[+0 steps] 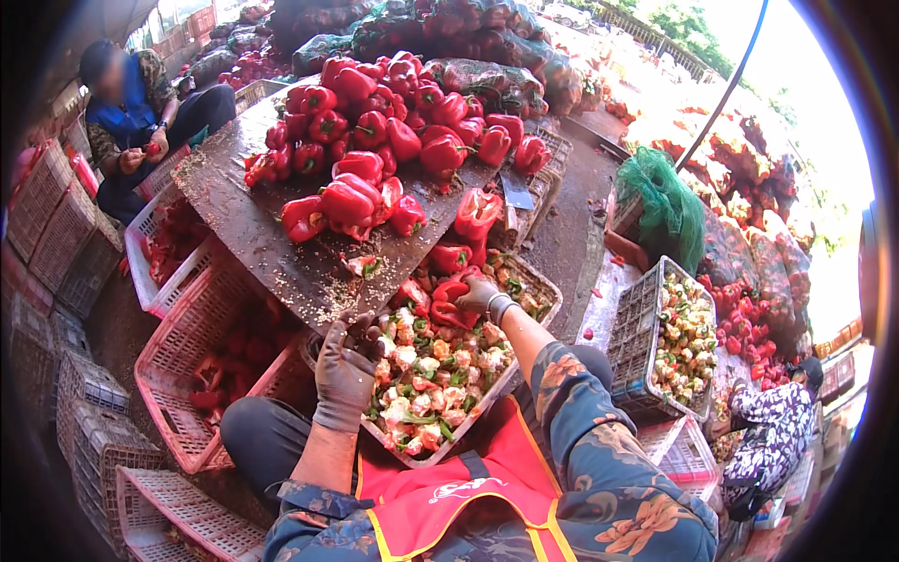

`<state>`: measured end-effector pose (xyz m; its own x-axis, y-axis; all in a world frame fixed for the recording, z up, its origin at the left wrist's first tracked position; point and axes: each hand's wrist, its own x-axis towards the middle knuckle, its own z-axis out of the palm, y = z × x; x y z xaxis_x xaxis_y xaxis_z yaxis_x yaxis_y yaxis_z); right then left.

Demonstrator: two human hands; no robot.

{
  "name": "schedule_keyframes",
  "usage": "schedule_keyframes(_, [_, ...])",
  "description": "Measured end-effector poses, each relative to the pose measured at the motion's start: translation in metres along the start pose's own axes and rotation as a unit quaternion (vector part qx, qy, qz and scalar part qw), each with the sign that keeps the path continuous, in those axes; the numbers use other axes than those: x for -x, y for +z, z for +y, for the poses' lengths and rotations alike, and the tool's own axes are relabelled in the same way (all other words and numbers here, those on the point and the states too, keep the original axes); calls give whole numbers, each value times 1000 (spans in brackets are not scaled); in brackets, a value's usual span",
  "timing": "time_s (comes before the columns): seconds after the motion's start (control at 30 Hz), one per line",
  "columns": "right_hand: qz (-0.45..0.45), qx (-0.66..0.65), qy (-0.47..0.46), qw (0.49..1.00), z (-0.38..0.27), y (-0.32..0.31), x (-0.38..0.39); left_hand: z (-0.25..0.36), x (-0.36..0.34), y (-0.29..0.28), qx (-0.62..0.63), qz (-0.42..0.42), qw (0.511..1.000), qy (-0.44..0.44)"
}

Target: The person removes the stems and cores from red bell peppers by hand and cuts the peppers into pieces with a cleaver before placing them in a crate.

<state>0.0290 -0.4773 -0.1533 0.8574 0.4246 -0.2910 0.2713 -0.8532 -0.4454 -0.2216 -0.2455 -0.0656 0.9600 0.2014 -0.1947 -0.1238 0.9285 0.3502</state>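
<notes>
My right hand (478,293), in a thin glove with a band at the wrist, grips a cut red bell pepper (451,304) over the crate in front of me. The gloved left hand (345,370) is raised at the crate's left edge, its dark-stained fingers loosely curled and apart, with nothing visible in them. Between my knees, pale pepper cores with green stems (426,389) fill much of the crate (412,457). Just beyond the right hand rests a hollowed red pepper (478,214). A cleaver (516,191) lies near the board's right corner.
A wooden board (243,220) strewn with seeds bears a heap of red peppers (375,122). A pink crate (178,375) with red pieces stands left, a dark crate of cores (646,361) right. Green netting (660,201) hangs behind it. Two other people sit farther off.
</notes>
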Motion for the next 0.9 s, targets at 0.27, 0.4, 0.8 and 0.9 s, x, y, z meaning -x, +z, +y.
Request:
schedule_keyframes(0.27, [66, -67, 23, 995, 9, 0, 26, -20, 5, -3, -74, 13, 996, -37])
schedule_keyframes(0.4, [61, -140, 9, 988, -10, -18, 58, -39, 3, -14, -155, 27, 986, -57])
schedule_keyframes(0.8, [-5, -208, -159, 965, -111, -6, 145, -54, 21, -31, -114, -140, 976, -122])
schedule_keyframes(0.9, [81, -41, -264, 960, -153, -25, 167, -56, 15, -24, -24, -106, 989, -96])
